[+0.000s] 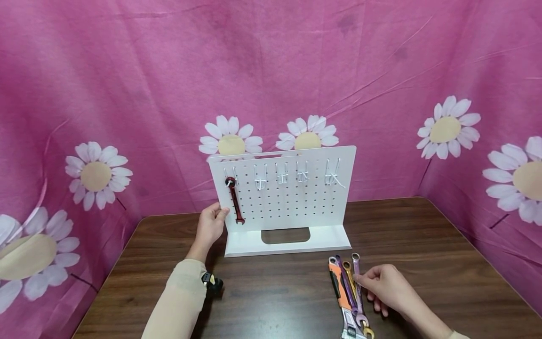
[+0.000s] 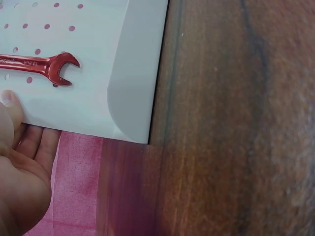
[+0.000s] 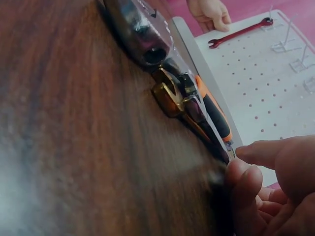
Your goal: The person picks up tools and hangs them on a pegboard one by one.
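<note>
My left hand point(image 1: 210, 225) grips the left edge of a white pegboard stand point(image 1: 288, 207), thumb on the front, other fingers behind. A red combination wrench point(image 1: 235, 202) hangs from the pegboard's leftmost hook; its open end point(image 2: 59, 69) shows beside the thumb in the left wrist view. On the table, my right hand point(image 1: 387, 287) pinches a light purple combination wrench point(image 1: 357, 282) near its ring end, between thumb and forefinger. Close against it lie a gold wrench point(image 1: 350, 280), a darker purple wrench point(image 1: 348, 287) and an orange-and-black-handled adjustable wrench point(image 1: 340, 287).
More white wire hooks point(image 1: 302, 175) stick out along the pegboard's upper part. The stand's base has an oval cutout point(image 1: 285, 235). Everything stands on a dark wooden table point(image 1: 271, 292), with a pink flowered cloth point(image 1: 271, 70) behind and at both sides.
</note>
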Demonstrator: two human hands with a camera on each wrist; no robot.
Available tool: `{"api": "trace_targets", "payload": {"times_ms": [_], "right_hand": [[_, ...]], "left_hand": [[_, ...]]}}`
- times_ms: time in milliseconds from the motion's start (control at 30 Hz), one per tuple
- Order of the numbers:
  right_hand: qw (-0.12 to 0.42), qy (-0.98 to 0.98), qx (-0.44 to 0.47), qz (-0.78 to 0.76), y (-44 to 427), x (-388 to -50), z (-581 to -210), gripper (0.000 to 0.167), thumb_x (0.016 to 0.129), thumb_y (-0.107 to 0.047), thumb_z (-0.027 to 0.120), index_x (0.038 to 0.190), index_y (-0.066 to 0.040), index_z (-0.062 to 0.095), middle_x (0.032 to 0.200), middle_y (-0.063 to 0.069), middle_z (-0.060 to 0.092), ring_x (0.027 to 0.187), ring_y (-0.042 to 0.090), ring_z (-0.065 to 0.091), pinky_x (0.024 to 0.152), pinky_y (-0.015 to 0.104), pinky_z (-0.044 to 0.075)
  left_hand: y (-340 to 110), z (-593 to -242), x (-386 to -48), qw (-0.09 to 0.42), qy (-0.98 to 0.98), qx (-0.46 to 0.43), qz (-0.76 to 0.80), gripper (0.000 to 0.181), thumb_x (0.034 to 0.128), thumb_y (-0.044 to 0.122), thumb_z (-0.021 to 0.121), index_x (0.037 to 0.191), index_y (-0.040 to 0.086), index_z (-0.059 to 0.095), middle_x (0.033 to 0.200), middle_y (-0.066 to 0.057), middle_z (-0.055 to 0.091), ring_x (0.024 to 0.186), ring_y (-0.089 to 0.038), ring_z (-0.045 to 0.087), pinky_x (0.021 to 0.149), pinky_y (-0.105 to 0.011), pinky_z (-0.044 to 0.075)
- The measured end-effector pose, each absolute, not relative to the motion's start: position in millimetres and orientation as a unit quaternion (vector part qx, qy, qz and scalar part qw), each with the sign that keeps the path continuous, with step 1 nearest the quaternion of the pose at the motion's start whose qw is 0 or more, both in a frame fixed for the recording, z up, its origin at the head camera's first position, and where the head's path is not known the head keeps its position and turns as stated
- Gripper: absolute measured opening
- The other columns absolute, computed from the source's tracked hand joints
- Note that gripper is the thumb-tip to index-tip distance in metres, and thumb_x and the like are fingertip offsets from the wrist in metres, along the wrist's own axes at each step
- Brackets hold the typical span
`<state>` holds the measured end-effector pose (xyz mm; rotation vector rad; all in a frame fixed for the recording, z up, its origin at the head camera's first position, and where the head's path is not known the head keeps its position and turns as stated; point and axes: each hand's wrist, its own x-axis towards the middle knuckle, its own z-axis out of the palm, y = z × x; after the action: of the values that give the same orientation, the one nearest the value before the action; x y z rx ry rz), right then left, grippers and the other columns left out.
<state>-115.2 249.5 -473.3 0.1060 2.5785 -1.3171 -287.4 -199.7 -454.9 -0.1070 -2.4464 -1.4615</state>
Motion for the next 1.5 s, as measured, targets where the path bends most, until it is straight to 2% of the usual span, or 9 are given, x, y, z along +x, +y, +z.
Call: {"api": "trace_targets", "payload": {"times_ms": [233,433,533,700,867,1000,1200,1367,1500], "right_hand": [[0.121,0.894,0.043,-0.430,246,-122,-472,0.031,0.099,-0.026,0.077,0.077,-0.006,0.069,0.057,0.002,0.060,0.037,0.010,0.056,0.041,0.039,0.055],[0.127,0.886,0.026,-0.446,247,-125,-472,0.031,0.097,-0.018,0.073,0.070,-0.005,0.065,0.051,-0.001,0.055,0.035,0.007,0.052,0.038,0.035,0.052],[0.132,0.884,0.015,-0.448,248,-125,-471,0.027,0.097,-0.016,0.072,0.073,-0.005,0.066,0.048,-0.002,0.054,0.034,0.006,0.050,0.036,0.033,0.049],[0.131,0.882,0.009,-0.452,250,-125,-466,0.024,0.099,-0.017,0.073,0.080,-0.003,0.068,0.053,0.000,0.055,0.037,0.007,0.051,0.036,0.031,0.047],[0.104,0.885,0.008,-0.453,251,-124,-463,0.020,0.099,-0.013,0.074,0.082,-0.004,0.068,0.055,0.000,0.055,0.040,0.011,0.052,0.038,0.031,0.047],[0.083,0.888,-0.006,-0.451,249,-123,-462,0.018,0.097,-0.009,0.074,0.081,-0.004,0.070,0.057,0.002,0.057,0.042,0.011,0.053,0.041,0.033,0.051],[0.064,0.871,-0.022,-0.487,248,-123,-458,0.013,0.098,-0.005,0.072,0.090,0.003,0.076,0.067,0.006,0.066,0.051,0.012,0.062,0.049,0.034,0.058],[0.064,0.847,-0.040,-0.526,249,-123,-455,0.016,0.102,-0.002,0.068,0.102,0.013,0.075,0.082,0.013,0.072,0.061,0.011,0.069,0.058,0.034,0.063],[0.064,0.840,-0.044,-0.537,248,-124,-455,0.019,0.103,-0.002,0.068,0.108,0.015,0.074,0.085,0.015,0.073,0.064,0.012,0.071,0.062,0.034,0.065]], "left_hand": [[-200,-453,-287,0.142,-0.844,-0.041,-0.515,0.019,0.1071,0.012,0.067,0.096,-0.003,0.071,0.057,0.010,0.037,0.050,-0.002,0.029,0.049,-0.022,0.022],[-200,-452,-286,0.142,-0.847,-0.041,-0.511,0.024,0.1071,0.013,0.067,0.089,-0.003,0.067,0.057,0.010,0.035,0.050,-0.003,0.029,0.050,-0.022,0.022],[-200,-453,-286,0.143,-0.847,-0.042,-0.511,0.024,0.1073,0.013,0.067,0.089,-0.002,0.067,0.057,0.009,0.035,0.050,-0.002,0.029,0.050,-0.023,0.023],[-199,-453,-288,0.136,-0.845,-0.042,-0.516,0.022,0.1086,0.014,0.066,0.095,-0.002,0.070,0.058,0.007,0.036,0.050,-0.005,0.030,0.050,-0.023,0.023],[-198,-452,-290,0.134,-0.842,-0.044,-0.521,0.019,0.1091,0.012,0.065,0.102,-0.004,0.073,0.058,0.008,0.041,0.053,-0.005,0.031,0.051,-0.023,0.025],[-199,-453,-290,0.137,-0.846,-0.043,-0.514,0.019,0.1083,0.012,0.065,0.098,-0.004,0.072,0.058,0.007,0.038,0.051,-0.005,0.030,0.049,-0.023,0.024],[-201,-453,-288,0.130,-0.848,-0.044,-0.512,0.020,0.1083,0.012,0.065,0.099,-0.004,0.072,0.056,0.008,0.039,0.050,-0.003,0.030,0.049,-0.022,0.024],[-201,-452,-287,0.123,-0.846,-0.046,-0.517,0.019,0.1086,0.011,0.065,0.100,-0.005,0.072,0.056,0.009,0.040,0.050,-0.003,0.030,0.049,-0.022,0.024],[-202,-452,-287,0.120,-0.843,-0.047,-0.521,0.019,0.1086,0.010,0.064,0.100,-0.005,0.072,0.056,0.009,0.040,0.050,-0.004,0.030,0.049,-0.022,0.024]]}}
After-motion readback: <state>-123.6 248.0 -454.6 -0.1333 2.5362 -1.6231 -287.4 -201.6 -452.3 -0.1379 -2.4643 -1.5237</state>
